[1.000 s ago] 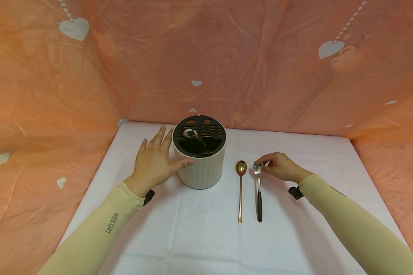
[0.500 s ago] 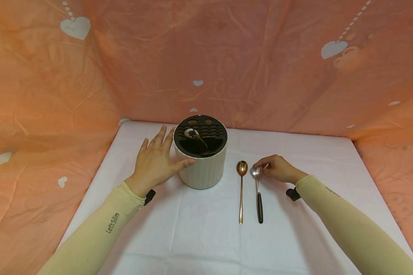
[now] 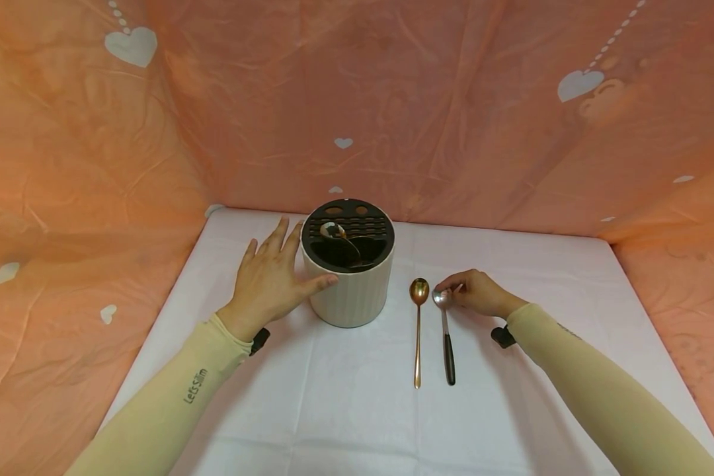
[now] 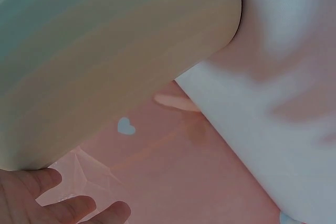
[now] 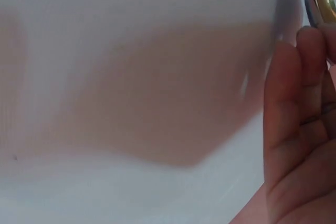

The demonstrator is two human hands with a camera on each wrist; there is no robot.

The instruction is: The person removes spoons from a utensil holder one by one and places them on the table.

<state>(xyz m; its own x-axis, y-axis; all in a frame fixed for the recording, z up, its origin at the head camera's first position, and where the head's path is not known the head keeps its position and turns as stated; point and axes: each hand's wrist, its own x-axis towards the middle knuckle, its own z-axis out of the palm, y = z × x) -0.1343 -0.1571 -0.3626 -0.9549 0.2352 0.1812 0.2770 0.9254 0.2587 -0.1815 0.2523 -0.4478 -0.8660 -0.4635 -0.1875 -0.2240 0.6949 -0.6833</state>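
My left hand (image 3: pixel 266 277) is spread against the side of a ribbed cream utensil holder (image 3: pixel 351 301), its thumb across the front and fingers along the left side. In the left wrist view, fingertips (image 4: pixel 79 205) reach to the edge of the holder (image 4: pixel 115 51). A spoon (image 3: pixel 335 230) lies on the holder's black slotted lid (image 3: pixel 333 251). My right hand (image 3: pixel 478 293) pinches the bowl of a silver spoon (image 3: pixel 447 344) with a black handle, which points towards me. To its left lies a long gold spoon (image 3: pixel 418 330).
A white cloth (image 3: pixel 357 410) covers the table. Pinkish-orange sheeting (image 3: pixel 404 99) with white hearts rises behind it and at both sides. The holder stands close to the table's back edge.
My right hand has shifted slightly to the left, and the bowl of the silver spoon has moved with it towards the gold spoon. My left hand stays on the holder.
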